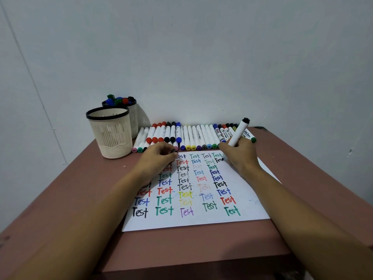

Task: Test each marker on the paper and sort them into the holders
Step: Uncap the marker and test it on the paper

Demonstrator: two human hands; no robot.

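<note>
While the right hand (240,156) grips a white marker (239,131), black-ended, with its tip on the paper (252,211) near the far right corner, the left hand (159,157) rests on the sheet, fingers curled round a dark cap (174,151); other markers (193,136) lie in a row by the wall (201,57), two holders (111,132) to their left
</note>
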